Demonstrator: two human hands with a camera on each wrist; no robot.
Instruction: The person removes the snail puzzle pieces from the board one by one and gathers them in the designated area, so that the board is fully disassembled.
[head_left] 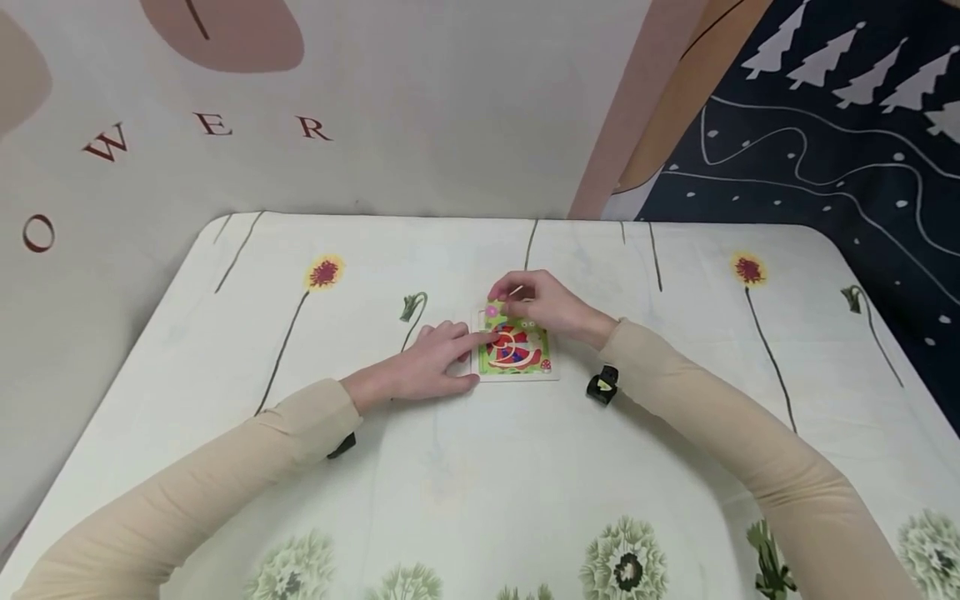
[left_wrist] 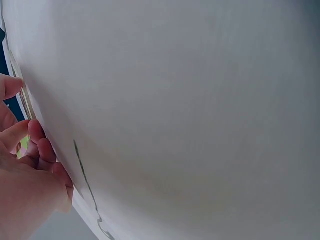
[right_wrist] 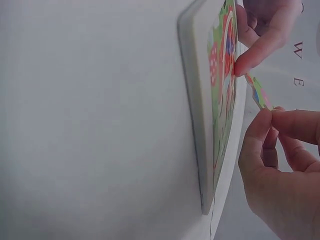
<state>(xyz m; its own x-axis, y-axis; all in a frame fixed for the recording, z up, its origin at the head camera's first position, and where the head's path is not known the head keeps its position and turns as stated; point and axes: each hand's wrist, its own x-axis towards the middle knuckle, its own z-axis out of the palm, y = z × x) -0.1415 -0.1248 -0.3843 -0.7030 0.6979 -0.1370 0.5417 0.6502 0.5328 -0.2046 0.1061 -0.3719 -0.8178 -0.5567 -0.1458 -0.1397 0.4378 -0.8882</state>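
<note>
A small square picture puzzle (head_left: 517, 358) with a pale frame lies on the table. Its picture shows a red and blue swirl like a snail's shell on green, with a red spotted mushroom in one corner. My right hand (head_left: 552, 307) pinches a green puzzle piece (right_wrist: 260, 93) with a pink flower between thumb and fingertip. The piece stands tilted up at the puzzle's far left corner. From the left side, my left hand (head_left: 431, 364) reaches in with its index finger stretched onto the picture, and its thumb lies by the near left edge of the frame.
A white cloth with printed flowers (head_left: 324, 273) covers the table (head_left: 465, 500). Behind it hangs a pale curtain (head_left: 450, 108) with letters, and a dark blue one (head_left: 810, 167) with white trees is at the right. Dark wrist devices (head_left: 602, 385) sit under both sleeves.
</note>
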